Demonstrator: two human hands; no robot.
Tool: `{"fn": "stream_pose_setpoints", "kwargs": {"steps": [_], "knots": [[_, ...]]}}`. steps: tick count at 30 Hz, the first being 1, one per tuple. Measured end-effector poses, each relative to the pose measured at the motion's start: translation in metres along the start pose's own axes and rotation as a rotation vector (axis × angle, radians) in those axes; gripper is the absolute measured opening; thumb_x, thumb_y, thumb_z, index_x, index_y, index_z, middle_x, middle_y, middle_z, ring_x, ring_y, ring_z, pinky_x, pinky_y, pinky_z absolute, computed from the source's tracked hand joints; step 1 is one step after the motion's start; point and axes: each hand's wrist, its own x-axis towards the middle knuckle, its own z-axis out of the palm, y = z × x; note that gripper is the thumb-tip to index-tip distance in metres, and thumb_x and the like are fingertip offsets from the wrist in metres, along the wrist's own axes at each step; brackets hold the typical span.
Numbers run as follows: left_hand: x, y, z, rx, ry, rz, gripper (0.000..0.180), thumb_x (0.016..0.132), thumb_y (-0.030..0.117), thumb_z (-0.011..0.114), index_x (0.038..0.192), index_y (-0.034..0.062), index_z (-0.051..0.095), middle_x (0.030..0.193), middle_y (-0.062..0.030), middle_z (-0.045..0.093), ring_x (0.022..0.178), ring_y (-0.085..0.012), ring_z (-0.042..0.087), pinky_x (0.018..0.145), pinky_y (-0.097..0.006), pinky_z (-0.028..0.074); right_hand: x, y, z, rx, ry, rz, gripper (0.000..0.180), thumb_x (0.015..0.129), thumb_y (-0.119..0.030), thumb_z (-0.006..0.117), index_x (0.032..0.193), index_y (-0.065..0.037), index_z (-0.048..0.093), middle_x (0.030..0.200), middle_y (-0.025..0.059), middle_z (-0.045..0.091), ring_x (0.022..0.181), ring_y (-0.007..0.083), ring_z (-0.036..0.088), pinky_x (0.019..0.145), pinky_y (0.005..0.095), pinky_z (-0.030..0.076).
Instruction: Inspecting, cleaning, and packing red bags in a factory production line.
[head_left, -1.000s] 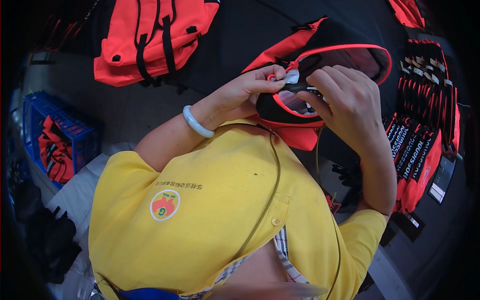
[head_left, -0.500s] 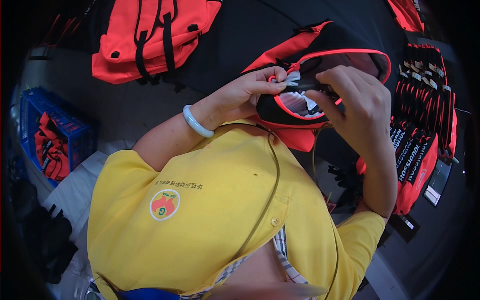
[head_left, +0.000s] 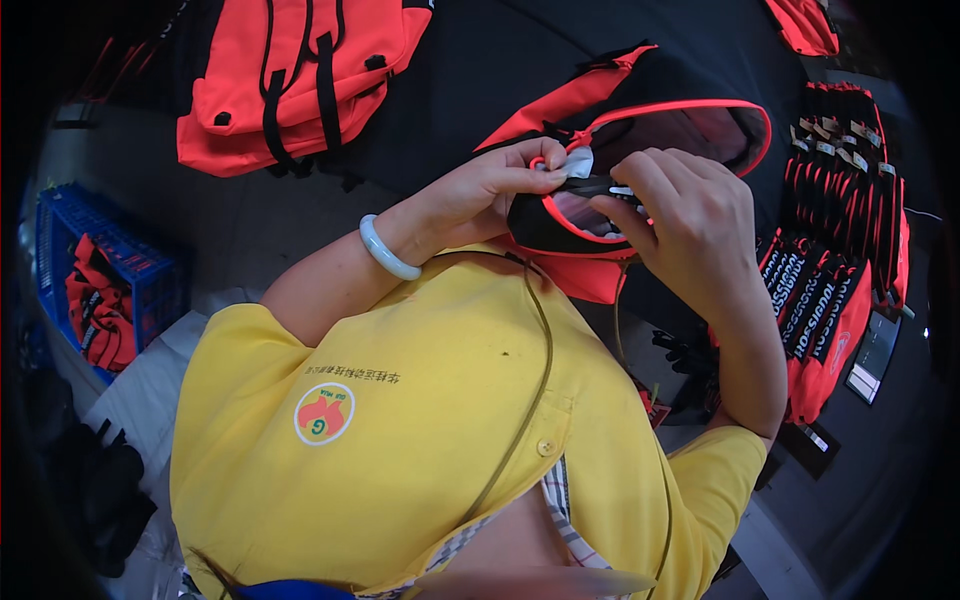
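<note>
A black and red bag (head_left: 570,232) lies in front of my chest, its red-edged opening gaping. My left hand (head_left: 510,180) is closed in a pinch on the rim at the near left end of this opening. Beside those fingertips a white label (head_left: 578,163) sticks up. Over the opening, my right hand (head_left: 690,200) is closed with thumb and fingers around a small silvery tool (head_left: 621,191). Most of that tool is hidden by the fingers, so its exact kind does not show. The tool is close to the label and the left fingertips.
A red backpack (head_left: 300,90) with black straps lies at the far left of the dark table (head_left: 480,60). On the right are stacked red and black bags (head_left: 845,200) with tags. A blue crate (head_left: 160,285) holding red and black pieces stands at the left.
My right hand has shifted left and slightly down, closer to my left fingertips. The silvery tool now shows between its fingers. My left hand keeps its pinch on the rim.
</note>
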Motion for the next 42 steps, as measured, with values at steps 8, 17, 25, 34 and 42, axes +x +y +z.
{"fn": "stream_pose_setpoints", "kwargs": {"steps": [8, 17, 25, 34, 42], "knots": [[0.001, -0.002, 0.0, -0.006, 0.0, -0.005, 0.011, 0.092, 0.008, 0.061, 0.094, 0.0114, 0.05, 0.093, 0.0017, 0.058, 0.083, -0.0066, 0.06, 0.072, -0.02, 0.049, 0.002, -0.002, -0.003, -0.026, -0.001, -0.024, 0.027, 0.074, -0.024, 0.073, 0.075, -0.008, 0.051, 0.064, 0.0026, 0.052, 0.06, 0.0189, 0.057, 0.053, 0.0316, 0.044], [-0.002, 0.0, 0.004, 0.003, 0.017, -0.016, 0.012, 0.092, 0.008, 0.06, 0.094, 0.0104, 0.049, 0.094, 0.0003, 0.056, 0.087, -0.0088, 0.059, 0.076, -0.023, 0.05, -0.001, -0.003, -0.007, 0.032, 0.117, -0.027, 0.023, 0.075, -0.02, 0.076, 0.081, -0.007, 0.057, 0.069, 0.0044, 0.06, 0.06, 0.0208, 0.061, 0.054, 0.0309, 0.045], [-0.002, -0.001, 0.012, 0.006, 0.101, -0.029, 0.012, 0.091, 0.007, 0.06, 0.093, 0.0103, 0.049, 0.094, -0.0003, 0.056, 0.089, -0.0093, 0.059, 0.078, -0.024, 0.05, -0.003, -0.003, -0.017, 0.09, 0.196, 0.057, 0.023, 0.074, -0.013, 0.079, 0.086, -0.003, 0.063, 0.071, 0.0063, 0.062, 0.059, 0.0179, 0.061, 0.052, 0.0272, 0.045], [-0.002, -0.006, 0.005, 0.063, 0.081, 0.0, 0.015, 0.091, 0.01, 0.063, 0.105, 0.0072, 0.056, 0.102, -0.0029, 0.06, 0.094, -0.0108, 0.061, 0.086, -0.025, 0.051, -0.037, -0.006, 0.036, 0.932, 0.163, 0.677, 0.02, 0.089, -0.014, 0.066, 0.099, 0.001, 0.059, 0.079, 0.0007, 0.061, 0.075, 0.0047, 0.055, 0.067, 0.0216, 0.046], [-0.012, 0.0, -0.001, 0.395, 0.085, 0.052, 0.014, 0.094, 0.014, 0.06, 0.104, 0.0035, 0.058, 0.103, -0.0018, 0.06, 0.095, -0.0092, 0.058, 0.089, -0.025, 0.047, -0.067, -0.019, 0.071, 1.415, 0.193, 0.858, 0.022, 0.093, -0.013, 0.06, 0.107, 0.004, 0.062, 0.094, 0.0021, 0.062, 0.087, 0.0064, 0.055, 0.079, 0.0204, 0.043]]}}
